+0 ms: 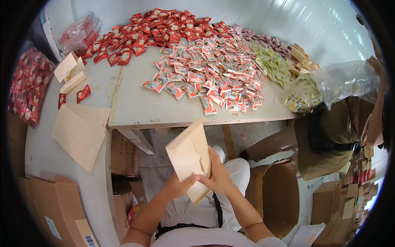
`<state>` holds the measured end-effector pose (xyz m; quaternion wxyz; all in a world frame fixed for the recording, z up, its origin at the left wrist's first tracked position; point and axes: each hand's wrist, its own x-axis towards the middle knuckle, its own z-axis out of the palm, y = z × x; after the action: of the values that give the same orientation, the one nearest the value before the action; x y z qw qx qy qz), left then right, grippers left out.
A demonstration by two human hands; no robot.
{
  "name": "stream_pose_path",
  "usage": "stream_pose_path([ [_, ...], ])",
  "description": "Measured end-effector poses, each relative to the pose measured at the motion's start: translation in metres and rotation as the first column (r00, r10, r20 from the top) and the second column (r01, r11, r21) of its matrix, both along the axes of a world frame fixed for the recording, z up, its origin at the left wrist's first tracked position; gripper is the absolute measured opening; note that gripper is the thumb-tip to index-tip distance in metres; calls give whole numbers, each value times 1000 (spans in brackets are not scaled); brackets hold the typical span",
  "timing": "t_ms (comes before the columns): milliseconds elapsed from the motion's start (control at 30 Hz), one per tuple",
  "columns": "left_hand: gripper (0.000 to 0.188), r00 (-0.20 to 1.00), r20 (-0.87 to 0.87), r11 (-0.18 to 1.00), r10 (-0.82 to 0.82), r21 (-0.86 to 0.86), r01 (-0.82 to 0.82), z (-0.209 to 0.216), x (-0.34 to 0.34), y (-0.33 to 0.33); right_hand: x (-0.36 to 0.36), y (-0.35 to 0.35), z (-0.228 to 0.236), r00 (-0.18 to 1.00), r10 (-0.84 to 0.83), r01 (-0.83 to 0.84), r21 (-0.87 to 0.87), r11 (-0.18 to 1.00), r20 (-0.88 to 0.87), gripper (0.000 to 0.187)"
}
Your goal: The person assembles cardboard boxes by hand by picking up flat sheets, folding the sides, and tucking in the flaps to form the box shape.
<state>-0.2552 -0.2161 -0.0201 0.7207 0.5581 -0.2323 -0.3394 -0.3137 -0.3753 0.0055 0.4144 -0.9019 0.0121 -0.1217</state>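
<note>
Over my lap I hold a cream folding carton (pixel 187 150), tilted, with a flap and a slot edge showing along its side. My left hand (pixel 180 187) grips its lower left part, thumb across the front. My right hand (pixel 219 175) is wrapped round the right side, its thumb meeting the left one near the bottom. On the left table lie flat cream carton blanks (pixel 80 131). Beyond them stands an opened cream carton (pixel 70 72) beside a loose red packet (pixel 83 94).
Heaps of red packets (pixel 164 29), orange-and-white packets (pixel 218 68) and yellow-green packets (pixel 271 66) cover the table. At the right another person (pixel 329 140) holds a clear plastic bag (pixel 345 80). An open brown box (pixel 279 193) stands on the floor.
</note>
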Motion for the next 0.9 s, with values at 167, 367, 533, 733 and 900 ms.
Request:
stream_pose_path([
  [167,37,984,15,984,-176,-17,177,16,6,3,6,-5,6,997,19,-28,108,994,78,76],
  [367,36,999,-19,997,27,72,-25,15,11,-9,15,-13,35,969,-83,97,-50,994,231,52],
  [533,38,980,-178,995,91,61,-81,23,12,-15,7,-15,39,971,-179,190,-56,980,162,49],
  [733,39,998,-48,994,46,105,-40,26,21,-8,-4,-18,36,982,-180,178,44,983,52,49],
  [900,36,995,96,996,-36,83,28,15,30,-8,-5,-32,38,986,-163,165,234,958,-29,50],
])
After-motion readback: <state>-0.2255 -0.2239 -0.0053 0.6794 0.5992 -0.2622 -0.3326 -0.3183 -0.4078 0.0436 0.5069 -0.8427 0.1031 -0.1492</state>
